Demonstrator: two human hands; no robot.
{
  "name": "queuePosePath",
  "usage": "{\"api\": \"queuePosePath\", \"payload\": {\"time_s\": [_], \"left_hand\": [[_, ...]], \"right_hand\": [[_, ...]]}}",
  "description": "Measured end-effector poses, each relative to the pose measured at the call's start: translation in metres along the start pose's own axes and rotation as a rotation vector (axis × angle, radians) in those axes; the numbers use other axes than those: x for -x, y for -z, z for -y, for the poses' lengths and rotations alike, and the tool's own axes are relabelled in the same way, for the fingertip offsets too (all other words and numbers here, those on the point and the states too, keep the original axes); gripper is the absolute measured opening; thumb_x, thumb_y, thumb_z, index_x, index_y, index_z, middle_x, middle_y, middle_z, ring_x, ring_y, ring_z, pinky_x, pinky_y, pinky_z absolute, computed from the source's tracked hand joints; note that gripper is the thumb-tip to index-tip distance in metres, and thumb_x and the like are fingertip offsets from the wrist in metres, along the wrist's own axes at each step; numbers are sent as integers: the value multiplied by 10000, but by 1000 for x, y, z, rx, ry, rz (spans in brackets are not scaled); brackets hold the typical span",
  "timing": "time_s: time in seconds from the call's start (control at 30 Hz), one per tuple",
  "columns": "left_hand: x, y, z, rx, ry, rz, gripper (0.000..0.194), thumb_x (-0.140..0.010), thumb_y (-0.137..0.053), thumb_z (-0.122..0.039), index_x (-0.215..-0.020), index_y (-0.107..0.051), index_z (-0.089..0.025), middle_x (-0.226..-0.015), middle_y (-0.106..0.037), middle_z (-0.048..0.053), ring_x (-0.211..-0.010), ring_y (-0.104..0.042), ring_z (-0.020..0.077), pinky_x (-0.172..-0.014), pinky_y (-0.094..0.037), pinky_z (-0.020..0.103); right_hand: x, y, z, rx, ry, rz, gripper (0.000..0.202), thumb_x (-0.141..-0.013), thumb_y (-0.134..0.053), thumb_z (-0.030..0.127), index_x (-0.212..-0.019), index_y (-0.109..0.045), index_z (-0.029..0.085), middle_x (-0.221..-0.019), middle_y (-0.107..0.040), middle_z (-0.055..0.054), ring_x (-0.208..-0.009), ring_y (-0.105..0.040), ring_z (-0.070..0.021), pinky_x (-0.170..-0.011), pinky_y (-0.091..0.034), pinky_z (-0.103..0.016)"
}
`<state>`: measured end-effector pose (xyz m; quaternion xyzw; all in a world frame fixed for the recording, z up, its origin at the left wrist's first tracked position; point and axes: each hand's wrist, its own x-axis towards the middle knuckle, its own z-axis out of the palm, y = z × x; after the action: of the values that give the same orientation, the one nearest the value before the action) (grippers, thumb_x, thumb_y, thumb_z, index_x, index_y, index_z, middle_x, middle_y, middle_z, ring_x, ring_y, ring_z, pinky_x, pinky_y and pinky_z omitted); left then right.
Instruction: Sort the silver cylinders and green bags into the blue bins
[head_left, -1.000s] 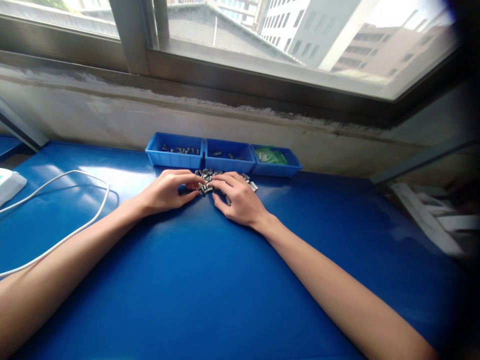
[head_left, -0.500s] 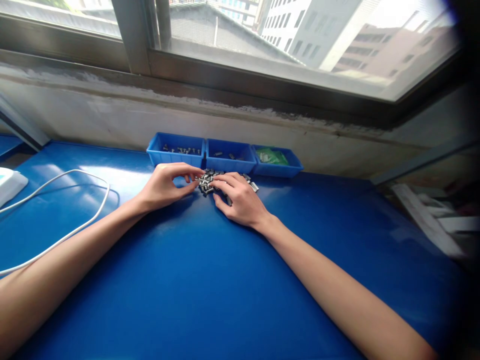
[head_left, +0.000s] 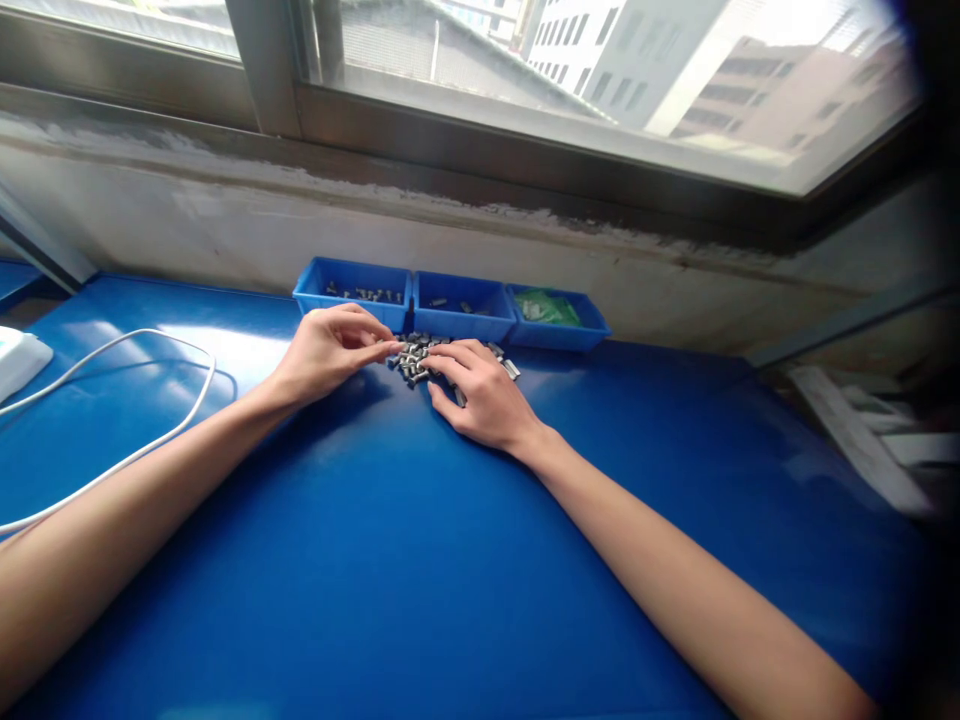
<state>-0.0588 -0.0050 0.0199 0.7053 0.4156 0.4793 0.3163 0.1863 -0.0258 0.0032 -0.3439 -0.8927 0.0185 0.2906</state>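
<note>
A pile of small metal parts point(head_left: 411, 362), some shaped like screws, lies on the blue table in front of the bins. At its left edge my left hand point(head_left: 334, 345) has thumb and fingertips pinched together; whatever sits between them is too small to make out. My right hand point(head_left: 484, 392) rests over the right side of the pile, fingers spread and bent, covering part of it. Beyond the hands, the left blue bin point(head_left: 352, 308) holds several small metal pieces. A few more lie in the middle blue bin point(head_left: 465, 325).
The right blue bin point(head_left: 562, 340) contains green plastic bags point(head_left: 547, 307). A white cable point(head_left: 161, 435) loops across the table point(head_left: 420, 560) on the left, near a white device point(head_left: 21, 362). A wall and window stand behind the bins.
My left thumb and fingers have closed into a pinch and pulled slightly left and up from the pile. My right hand stays nearly where it was.
</note>
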Motion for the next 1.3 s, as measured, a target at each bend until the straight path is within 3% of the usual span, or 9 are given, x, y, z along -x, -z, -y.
{"api": "queuePosePath", "payload": {"time_s": [0.1, 0.2, 0.4, 0.57, 0.73, 0.83, 0.93, 1.07, 1.3], "left_hand": [[-3, 3, -3, 92, 51, -165, 384, -687, -902, -521, -840, -822, -178, -944, -767, 84, -785, -729, 200, -777, -640, 324], [-6, 5, -3, 148, 94, -303, 416, -710, -900, -466, -988, -818, -167, -1054, -777, 102, -958, -761, 263, -954, -627, 398], [-10, 5, 6, 193, 104, -353, 517, -782, -836, -353, -1248, -735, -154, -1252, -742, 110, -1201, -707, 321, -1108, -551, 482], [-8, 5, 3, 176, 75, -281, 492, -813, -803, -316, -1272, -726, -156, -1321, -705, 135, -1258, -672, 338, -1117, -536, 497], [-5, 5, -4, 89, 11, -191, 397, -837, -777, -342, -1192, -769, -166, -1502, -572, 147, -1260, -662, 318, -1111, -541, 444], [-1, 3, -7, -42, -106, -68, 269, -891, -711, -318, -1107, -796, -182, -1283, -715, 119, -1142, -706, 255, -1012, -588, 357], [3, 0, -8, -255, -313, 144, 198, -896, -691, -275, -1033, -800, -182, -1043, -766, 89, -942, -728, 208, -893, -592, 313], [7, -3, -4, -449, -512, 335, 183, -923, -680, -274, -1031, -783, -169, -1077, -736, 104, -979, -694, 218, -895, -561, 327], [8, -6, 7, -515, -607, 429, 217, -1009, -591, -294, -1045, -777, -190, -1075, -727, 99, -995, -658, 209, -886, -546, 316]], "right_hand": [[0, 0, 0, -4, -1, -3, 261, -950, -605, 203, -1192, -702, 210, -1266, -720, -115, -1186, -620, -294, -1043, -526, -497], [1, 0, 0, -7, -2, -4, 262, -953, -597, 202, -1193, -702, 209, -1264, -720, -116, -1187, -621, -295, -1043, -526, -501], [1, -1, -2, -7, 4, -9, 261, -954, -601, 211, -1194, -703, 190, -1266, -716, -124, -1195, -614, -293, -1049, -524, -487], [1, -1, -1, -16, -6, 4, 272, -957, -599, 210, -1210, -698, 211, -1284, -710, -116, -1211, -603, -295, -1057, -517, -504], [1, -1, -1, -6, -6, 5, 266, -961, -598, 211, -1208, -698, 203, -1288, -708, -116, -1214, -601, -293, -1061, -513, -494], [1, -1, -1, 0, -2, 1, 267, -965, -597, 213, -1213, -696, 197, -1287, -708, -116, -1216, -600, -293, -1059, -513, -487], [2, -2, -2, 3, 2, -4, 276, -958, -604, 210, -1219, -694, 200, -1291, -708, -113, -1214, -601, -298, -1051, -515, -495], [2, -2, -2, 11, 11, -11, 263, -944, -615, 198, -1190, -707, 182, -1284, -710, -125, -1201, -606, -305, -1044, -520, -498], [2, -2, -2, 20, 3, -4, 251, -953, -610, 206, -1179, -715, 181, -1288, -708, -121, -1209, -601, -303, -1047, -520, -492]]}}
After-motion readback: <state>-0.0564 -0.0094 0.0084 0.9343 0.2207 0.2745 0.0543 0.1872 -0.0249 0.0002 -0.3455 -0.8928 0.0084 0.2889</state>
